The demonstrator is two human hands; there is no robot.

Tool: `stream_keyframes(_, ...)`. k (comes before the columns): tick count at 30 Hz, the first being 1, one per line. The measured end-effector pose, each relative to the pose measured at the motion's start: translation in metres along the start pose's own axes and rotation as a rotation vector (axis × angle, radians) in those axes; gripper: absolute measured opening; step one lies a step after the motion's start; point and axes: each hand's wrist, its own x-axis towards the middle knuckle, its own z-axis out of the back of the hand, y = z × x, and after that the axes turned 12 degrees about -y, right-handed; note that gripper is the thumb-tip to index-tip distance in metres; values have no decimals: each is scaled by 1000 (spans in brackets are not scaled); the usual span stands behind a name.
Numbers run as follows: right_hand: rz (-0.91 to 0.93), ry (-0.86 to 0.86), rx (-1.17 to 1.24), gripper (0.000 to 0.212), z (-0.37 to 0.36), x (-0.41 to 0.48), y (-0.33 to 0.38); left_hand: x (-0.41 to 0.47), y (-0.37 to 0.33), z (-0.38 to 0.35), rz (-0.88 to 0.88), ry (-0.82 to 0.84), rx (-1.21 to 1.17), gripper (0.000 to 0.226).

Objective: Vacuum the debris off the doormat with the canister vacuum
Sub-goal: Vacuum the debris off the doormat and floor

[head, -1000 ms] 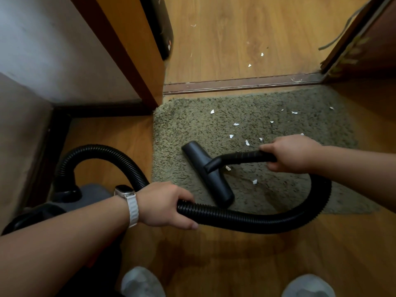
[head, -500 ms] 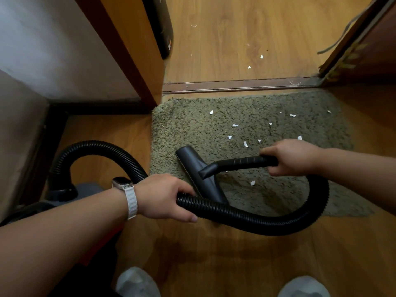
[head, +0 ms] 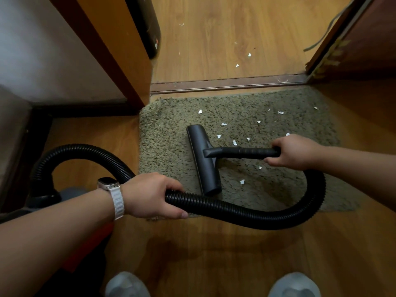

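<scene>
A shaggy olive doormat lies on the wood floor before a door threshold. Several white paper scraps are scattered over its middle and far right. A black floor nozzle rests flat on the mat's left half, lengthwise away from me. My right hand grips the black wand handle that joins the nozzle. My left hand grips the black ribbed hose, which loops from the handle round to the canister vacuum at the lower left, largely hidden by my left arm.
A wooden threshold strip runs behind the mat, with more scraps on the floor beyond. A door frame post stands at the left and an open door at the right. My two shoes are at the bottom edge.
The nozzle slid left and toward me, then swung so it now lies almost straight away from me. A scrap near the nozzle is gone. Both hands kept their grips.
</scene>
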Motion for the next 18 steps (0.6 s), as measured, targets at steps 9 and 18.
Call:
stream_keyframes(9, 47, -6, -12, 32, -6, -8, -5, 5, 1, -3, -17, -4, -13, 59)
stream_keyframes(18, 18, -18, -97, 31, 3, -10, -11, 9, -4, -1, 32, -26, -44, 56)
